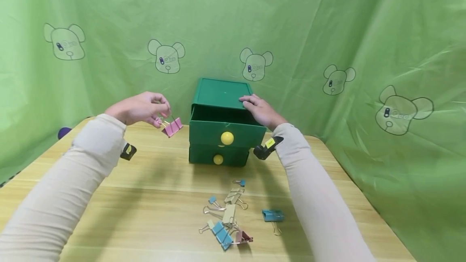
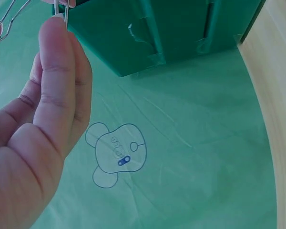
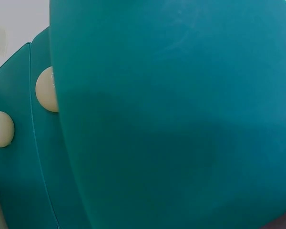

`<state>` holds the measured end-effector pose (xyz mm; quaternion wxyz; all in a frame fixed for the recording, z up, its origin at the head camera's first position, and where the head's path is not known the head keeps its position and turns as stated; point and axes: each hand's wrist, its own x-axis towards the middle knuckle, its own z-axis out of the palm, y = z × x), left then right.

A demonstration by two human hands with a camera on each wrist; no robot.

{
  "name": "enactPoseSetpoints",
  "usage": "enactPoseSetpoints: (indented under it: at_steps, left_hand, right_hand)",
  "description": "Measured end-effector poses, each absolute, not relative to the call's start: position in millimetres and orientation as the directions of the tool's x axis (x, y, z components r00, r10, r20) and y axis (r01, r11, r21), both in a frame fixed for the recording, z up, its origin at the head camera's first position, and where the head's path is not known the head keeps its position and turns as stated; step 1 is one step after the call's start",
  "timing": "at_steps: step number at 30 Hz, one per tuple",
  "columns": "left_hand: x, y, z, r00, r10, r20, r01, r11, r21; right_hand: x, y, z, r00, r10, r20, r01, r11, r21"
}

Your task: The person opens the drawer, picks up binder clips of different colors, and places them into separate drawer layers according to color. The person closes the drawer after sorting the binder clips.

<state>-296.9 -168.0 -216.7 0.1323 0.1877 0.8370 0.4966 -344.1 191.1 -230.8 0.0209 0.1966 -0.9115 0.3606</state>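
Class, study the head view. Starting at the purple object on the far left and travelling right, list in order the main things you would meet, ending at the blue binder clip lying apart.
Purple object → left grip → pink binder clip → green drawer unit → blue binder clip.

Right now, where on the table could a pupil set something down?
In the head view, bare tabletop lies between the left sleeve and the binder clips, and right of the right sleeve. Clips crowd the middle, in front of the green drawers.
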Motion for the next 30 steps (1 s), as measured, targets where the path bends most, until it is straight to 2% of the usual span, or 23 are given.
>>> enactPoseSetpoints:
  at_steps: [30]
  left_hand:
    - [-289, -142, -167, -0.904, 0.427, 0.031, 0.251, 0.471, 0.846]
  right_hand:
    - [-347, 193, -233, -0.916, -0.350, 0.195, -0.386, 0.643, -0.661]
